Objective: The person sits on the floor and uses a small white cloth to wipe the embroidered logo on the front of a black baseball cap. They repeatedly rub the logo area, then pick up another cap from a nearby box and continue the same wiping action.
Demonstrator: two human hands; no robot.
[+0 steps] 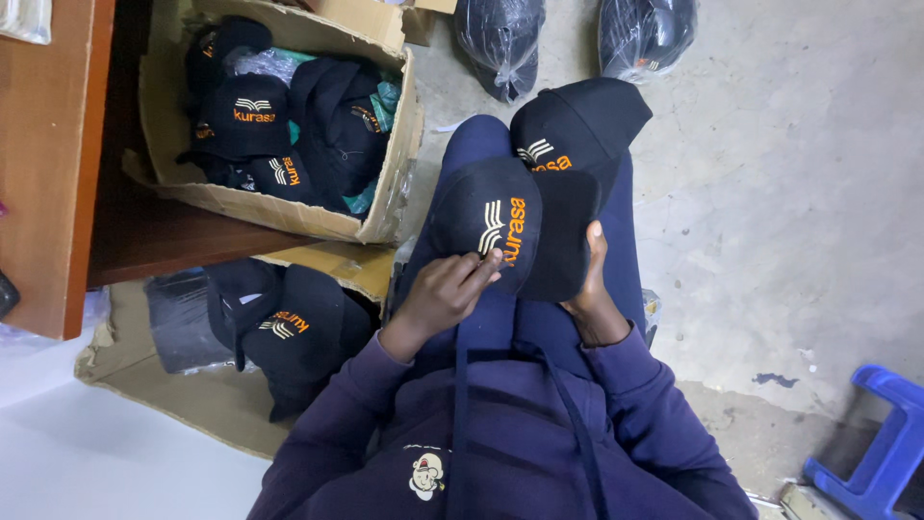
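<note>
A black baseball cap [481,207] with white and orange embroidery on its front rests on my lap. My left hand [445,291] pinches the cap's front panel at the lower edge, fingertips touching the embroidery. My right hand [594,289] grips the cap's brim [563,231] from underneath on the right side. A second black cap [582,120] of the same kind lies on my knees just beyond the held one. I wear a dark purple hoodie and blue trousers.
An open cardboard box [399,144] at upper left holds several black caps. More caps [289,327] lie on flattened cardboard [125,366] at left. A wooden desk [53,164] edges the far left. Two plastic-wrapped bundles [500,39] sit ahead on concrete. A blue stool [881,448] stands at lower right.
</note>
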